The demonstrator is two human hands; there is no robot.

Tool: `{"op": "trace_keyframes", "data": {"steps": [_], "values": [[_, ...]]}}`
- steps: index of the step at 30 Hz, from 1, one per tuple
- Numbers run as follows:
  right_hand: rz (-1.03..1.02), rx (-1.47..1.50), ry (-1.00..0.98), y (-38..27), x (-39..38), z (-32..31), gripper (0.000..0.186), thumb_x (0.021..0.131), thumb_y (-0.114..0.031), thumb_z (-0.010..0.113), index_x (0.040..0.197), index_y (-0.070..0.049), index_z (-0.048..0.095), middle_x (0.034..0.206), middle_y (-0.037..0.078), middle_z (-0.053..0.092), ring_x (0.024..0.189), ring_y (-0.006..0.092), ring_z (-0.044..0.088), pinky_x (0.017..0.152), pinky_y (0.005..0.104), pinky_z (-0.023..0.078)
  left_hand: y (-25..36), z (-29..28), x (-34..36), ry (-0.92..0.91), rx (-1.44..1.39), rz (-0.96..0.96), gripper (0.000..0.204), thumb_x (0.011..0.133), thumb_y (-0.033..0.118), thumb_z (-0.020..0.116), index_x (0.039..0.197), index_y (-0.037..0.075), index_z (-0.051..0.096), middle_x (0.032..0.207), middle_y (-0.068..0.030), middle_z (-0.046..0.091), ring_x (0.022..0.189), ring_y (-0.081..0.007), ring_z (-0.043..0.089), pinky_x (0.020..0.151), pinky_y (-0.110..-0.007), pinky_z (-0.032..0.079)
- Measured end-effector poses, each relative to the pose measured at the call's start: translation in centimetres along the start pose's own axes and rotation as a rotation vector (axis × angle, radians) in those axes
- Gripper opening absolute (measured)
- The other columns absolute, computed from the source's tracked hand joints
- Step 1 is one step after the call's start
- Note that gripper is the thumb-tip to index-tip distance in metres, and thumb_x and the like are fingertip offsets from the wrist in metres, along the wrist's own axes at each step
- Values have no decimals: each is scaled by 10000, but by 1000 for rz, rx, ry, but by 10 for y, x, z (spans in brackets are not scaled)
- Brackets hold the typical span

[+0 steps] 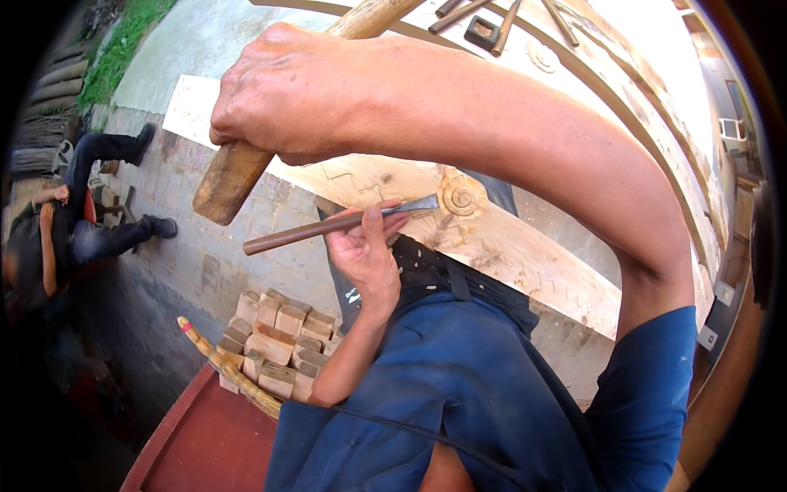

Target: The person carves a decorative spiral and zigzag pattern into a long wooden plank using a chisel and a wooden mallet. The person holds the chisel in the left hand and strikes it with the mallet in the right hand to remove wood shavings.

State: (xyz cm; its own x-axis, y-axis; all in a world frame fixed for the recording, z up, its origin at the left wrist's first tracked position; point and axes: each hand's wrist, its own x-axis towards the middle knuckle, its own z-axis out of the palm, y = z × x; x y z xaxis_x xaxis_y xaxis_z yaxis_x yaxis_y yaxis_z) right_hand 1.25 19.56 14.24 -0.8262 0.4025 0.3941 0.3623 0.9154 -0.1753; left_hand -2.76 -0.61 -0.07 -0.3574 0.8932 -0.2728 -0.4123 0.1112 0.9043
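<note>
My right arm reaches across the view, and my right hand (275, 94) is wrapped round a wooden mallet (234, 182), raised above the work at the upper left. A chisel (307, 234) with a brown handle lies in my left hand (366, 261), gripped between thumb and fingers. Its flat metal blade points right, its tip beside a spiral carving (461, 195) on a pale wooden plank (525, 262). The plank runs diagonally in front of my lap, with pencilled zigzag lines and wood chips on it. My right forearm hides part of the plank.
Several tools (508, 29) and a small black square block (482, 33) lie on a board at the top, near another carved spiral (541, 57). Stacked wooden blocks (270, 348) stand by a red tabletop (205, 443). A person (49, 238) sits at the far left.
</note>
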Motion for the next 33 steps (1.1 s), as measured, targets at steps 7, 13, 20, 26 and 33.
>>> {"op": "trace_keyframes", "data": {"steps": [7, 13, 20, 26, 33], "values": [[-6, 0, -37, -8, 5, -1, 204, 799, -50, 768, 972, -155, 792, 938, 66, 779, 950, 294, 763, 803, 409, 592, -4, 2, -5, -31, 5, -4, 287, 1086, 183, 642, 1186, 13, 433, 1079, -280, 734, 856, -284, 779, 801, -369, 669], [-36, 4, -43, -14, 7, 4, 168, 798, -78, 784, 950, -151, 793, 919, 78, 775, 917, 300, 766, 794, 412, 599, -8, 2, -3, -42, 28, 5, 291, 1082, 181, 649, 1180, 4, 439, 1084, -277, 735, 891, -270, 778, 813, -351, 665], [-37, 15, -31, -16, 8, 6, 163, 769, -67, 811, 908, -147, 780, 903, 74, 772, 923, 293, 768, 798, 411, 601, -8, 1, -2, -69, 24, -13, 306, 1078, 197, 660, 1181, 1, 449, 1085, -274, 738, 905, -263, 777, 817, -336, 659], [-47, 6, -42, -19, 10, 7, 172, 764, -60, 818, 905, -151, 780, 894, 67, 770, 928, 283, 769, 798, 404, 602, -4, 3, -2, -77, 61, -18, 309, 1083, 216, 654, 1181, 2, 453, 1074, -258, 747, 907, -252, 777, 818, -330, 653], [-85, -44, -41, -22, 18, 5, 158, 767, -84, 807, 910, -147, 780, 892, 62, 766, 929, 284, 766, 792, 403, 604, -4, 3, -2, -82, 52, 4, 301, 1089, 211, 642, 1179, 1, 445, 1075, -256, 749, 907, -249, 777, 815, -324, 651]]}}
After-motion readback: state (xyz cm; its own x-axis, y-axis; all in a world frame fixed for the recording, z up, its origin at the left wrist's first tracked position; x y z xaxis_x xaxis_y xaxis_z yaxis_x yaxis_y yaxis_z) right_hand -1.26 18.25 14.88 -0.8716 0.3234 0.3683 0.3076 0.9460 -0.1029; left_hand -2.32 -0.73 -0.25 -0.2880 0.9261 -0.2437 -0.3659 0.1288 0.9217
